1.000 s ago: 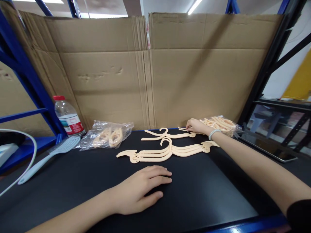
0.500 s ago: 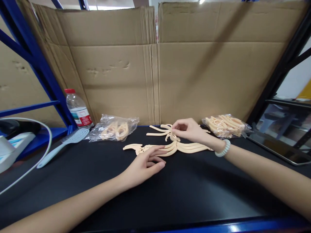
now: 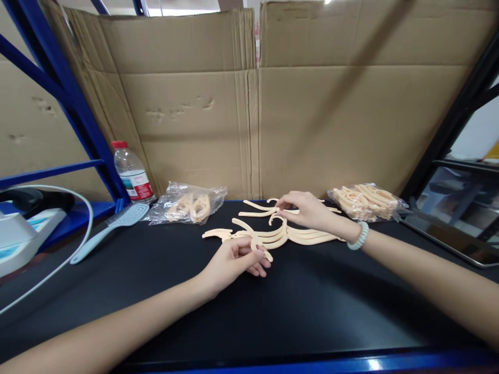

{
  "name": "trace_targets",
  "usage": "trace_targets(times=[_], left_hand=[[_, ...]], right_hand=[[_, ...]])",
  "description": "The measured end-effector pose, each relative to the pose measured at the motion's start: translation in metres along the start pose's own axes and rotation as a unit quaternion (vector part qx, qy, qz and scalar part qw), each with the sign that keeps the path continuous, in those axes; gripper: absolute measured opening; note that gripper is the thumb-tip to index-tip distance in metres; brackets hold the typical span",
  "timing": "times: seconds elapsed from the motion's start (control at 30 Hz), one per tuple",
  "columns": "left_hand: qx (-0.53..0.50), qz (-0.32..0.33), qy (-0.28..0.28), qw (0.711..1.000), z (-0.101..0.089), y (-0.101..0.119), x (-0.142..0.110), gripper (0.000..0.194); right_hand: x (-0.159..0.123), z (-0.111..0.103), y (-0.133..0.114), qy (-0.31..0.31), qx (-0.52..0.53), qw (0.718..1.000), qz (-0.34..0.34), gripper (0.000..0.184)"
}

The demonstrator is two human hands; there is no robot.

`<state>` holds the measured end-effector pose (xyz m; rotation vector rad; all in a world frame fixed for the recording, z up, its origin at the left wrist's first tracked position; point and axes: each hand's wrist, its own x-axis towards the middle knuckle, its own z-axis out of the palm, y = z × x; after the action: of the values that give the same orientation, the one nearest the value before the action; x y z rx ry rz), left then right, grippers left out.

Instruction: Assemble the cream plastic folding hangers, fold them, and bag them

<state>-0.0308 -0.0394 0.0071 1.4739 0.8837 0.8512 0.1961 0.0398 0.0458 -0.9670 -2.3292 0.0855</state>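
My left hand [image 3: 234, 262] holds a cream-coloured curved piece [image 3: 255, 240] between thumb and fingers, just above the table. Its long end points up and left, and the short end sticks out past my thumb. My right hand [image 3: 302, 208], with a pale beaded band on the wrist, is pinched at the far group of cream curved pieces [image 3: 257, 208]; its fingertips touch a piece there. Between my hands lies a nearer row of long curved cream pieces [image 3: 312, 237], with a wing-shaped piece [image 3: 216, 234] at its left end. My left hand partly covers this row.
Clear bags of cream pieces lie at the back left [image 3: 191, 205] and back right [image 3: 366, 200]. A red-capped bottle [image 3: 134, 176], a pale blue hairbrush [image 3: 113, 228] and a white cable [image 3: 90, 223] are on the left. A cardboard wall [image 3: 195, 114] closes the back; a dark glossy panel [image 3: 452, 239] lies right.
My left hand has gone from loosely spread and holding nothing to gripping the curved piece. My right fingertips have lowered slightly to the far pieces. The view has shifted a little.
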Motion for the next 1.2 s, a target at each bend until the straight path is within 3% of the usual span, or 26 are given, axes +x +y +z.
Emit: trace_targets(times=[0.07,0.17,0.37,0.67,0.87,1.0,1.2], left_hand=[[-0.012,0.002,0.009,1.000,-0.001,0.000,0.000,0.029],[-0.025,0.002,0.018,1.000,-0.002,-0.001,0.000,0.026],[-0.080,0.003,0.064,0.995,-0.004,0.000,0.000,0.017],[-0.065,0.036,0.079,0.994,-0.008,0.004,-0.002,0.022],[-0.116,0.079,0.125,0.982,-0.011,0.019,-0.005,0.021],[-0.154,0.108,0.162,0.969,-0.017,0.024,-0.005,0.022],[-0.212,0.099,0.141,0.962,-0.024,0.017,0.001,0.022]], right_hand=[[0.000,-0.002,0.028,-0.044,-0.114,0.992,0.027,0.015],[-0.005,0.002,0.062,-0.065,-0.135,0.988,0.044,0.013],[-0.011,0.018,0.082,-0.065,-0.132,0.988,0.055,0.005],[-0.007,-0.005,0.069,-0.005,-0.071,0.995,0.076,0.011],[-0.023,-0.037,0.046,0.076,-0.007,0.995,0.068,0.022],[-0.040,-0.054,0.026,0.094,0.021,0.995,0.041,0.022],[-0.067,-0.049,0.009,0.079,-0.005,0.997,0.013,0.019]])
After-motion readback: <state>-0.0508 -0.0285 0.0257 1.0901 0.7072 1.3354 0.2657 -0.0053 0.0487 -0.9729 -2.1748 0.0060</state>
